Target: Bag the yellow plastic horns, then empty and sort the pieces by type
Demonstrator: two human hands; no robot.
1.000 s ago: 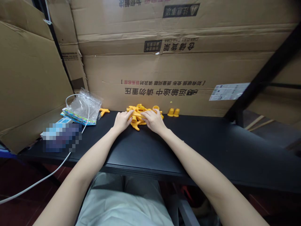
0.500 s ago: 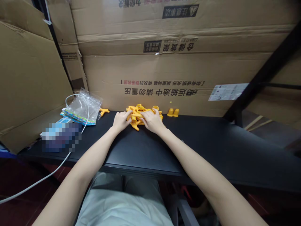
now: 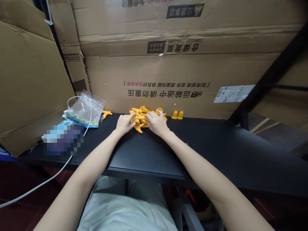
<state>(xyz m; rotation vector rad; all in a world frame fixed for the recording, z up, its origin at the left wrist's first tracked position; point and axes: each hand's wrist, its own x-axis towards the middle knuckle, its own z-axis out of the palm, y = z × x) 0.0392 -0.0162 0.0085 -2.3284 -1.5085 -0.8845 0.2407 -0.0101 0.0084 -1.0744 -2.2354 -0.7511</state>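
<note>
Both hands are at a heap of yellow plastic pieces (image 3: 139, 129) on the black shelf, against the cardboard. The heap mixes curved handle-like pieces with hollow, cup-like sleeves. My left hand (image 3: 124, 124) comes in from the left, its thumb and fingers closed on a yellow plastic piece (image 3: 132, 119) at the heap's edge. My right hand (image 3: 157, 123) lies over the right side, its fingers bent around a yellow handle-like piece (image 3: 141, 117) that spans the gap between the hands. Fingertips and parts of the heap are hidden.
Two yellow sleeves (image 3: 177, 115) stand upright right of the heap. Left lies a yellow T-handled corkscrew (image 3: 106, 113), beside clear plastic bags (image 3: 84, 107) and a blurred-out box (image 3: 63, 139). A white cable (image 3: 45, 183) crosses the shelf's left side. A black post (image 3: 269, 72) slants at right.
The fingers of both hands have shifted slightly on the yellow pieces, the right hand's drawing a little to the right. The heap and surroundings look the same.
</note>
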